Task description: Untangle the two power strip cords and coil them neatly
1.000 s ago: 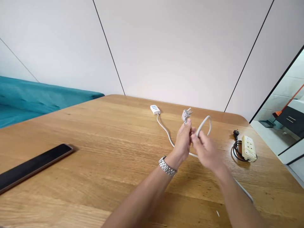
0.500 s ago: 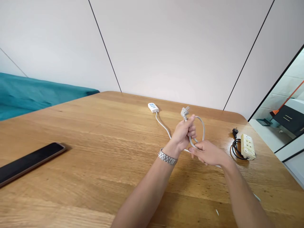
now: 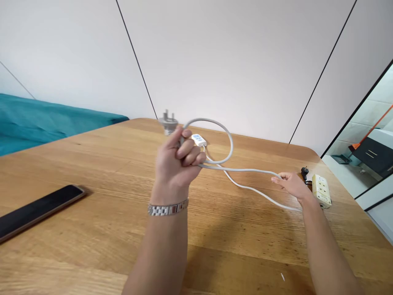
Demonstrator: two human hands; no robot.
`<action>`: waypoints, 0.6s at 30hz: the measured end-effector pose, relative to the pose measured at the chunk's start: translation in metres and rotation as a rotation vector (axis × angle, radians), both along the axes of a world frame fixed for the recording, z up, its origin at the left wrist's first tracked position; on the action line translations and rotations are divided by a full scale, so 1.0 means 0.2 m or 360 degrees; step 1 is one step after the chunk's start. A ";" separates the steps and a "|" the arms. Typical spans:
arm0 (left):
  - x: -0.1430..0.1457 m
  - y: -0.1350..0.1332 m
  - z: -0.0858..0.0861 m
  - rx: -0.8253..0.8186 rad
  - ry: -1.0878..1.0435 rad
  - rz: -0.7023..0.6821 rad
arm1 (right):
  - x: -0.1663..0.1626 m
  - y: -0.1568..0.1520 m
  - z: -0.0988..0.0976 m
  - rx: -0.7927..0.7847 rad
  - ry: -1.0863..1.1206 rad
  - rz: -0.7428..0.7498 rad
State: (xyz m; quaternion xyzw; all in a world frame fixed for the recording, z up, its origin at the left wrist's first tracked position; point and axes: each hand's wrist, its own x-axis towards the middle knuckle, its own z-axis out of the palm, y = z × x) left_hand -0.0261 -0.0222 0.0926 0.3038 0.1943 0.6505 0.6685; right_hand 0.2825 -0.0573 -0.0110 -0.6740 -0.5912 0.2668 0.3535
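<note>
My left hand [image 3: 178, 162] is raised above the wooden table [image 3: 101, 180] and is closed on a white power cord [image 3: 229, 141]. It holds one loop of the cord, and the grey plug [image 3: 168, 122] sticks up above the fist. From the fist the cord runs right to my right hand [image 3: 290, 184], which pinches it near the table's right side. Another stretch of the cord lies on the table and leads to a small white power strip [image 3: 199, 140] at the far edge.
A cream multi-socket strip [image 3: 321, 190] with a coiled black cord [image 3: 305, 174] lies just right of my right hand. A black phone [image 3: 37, 211] rests at the left. A teal sofa [image 3: 46, 123] stands behind the table, and a doorway opens at right.
My left hand rose and moved left with the plug and a loop. My right hand slid right along the cord, pulling it out straight between the hands.
</note>
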 end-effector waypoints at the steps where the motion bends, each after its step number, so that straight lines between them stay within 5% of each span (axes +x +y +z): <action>1: -0.03 -0.02 0.02 0.0009 -0.0017 0.0076 | 0.01 0.00 0.00 0.0023 -0.0037 -0.0012; 6: -0.17 -0.10 0.09 0.0124 0.0109 0.0509 | 0.08 -0.03 0.01 -0.0081 0.0166 -0.0334; 11: -0.09 -0.06 0.05 0.0189 0.0369 0.0599 | 0.09 -0.07 0.13 0.0082 0.1160 -0.0024; 15: 0.14 -0.01 -0.04 0.0269 0.0505 0.0372 | -0.03 -0.13 0.27 0.0574 0.1482 -0.0057; 18: 0.30 -0.02 -0.12 0.0263 0.0507 0.0039 | -0.17 -0.18 0.30 0.0922 0.1397 -0.0197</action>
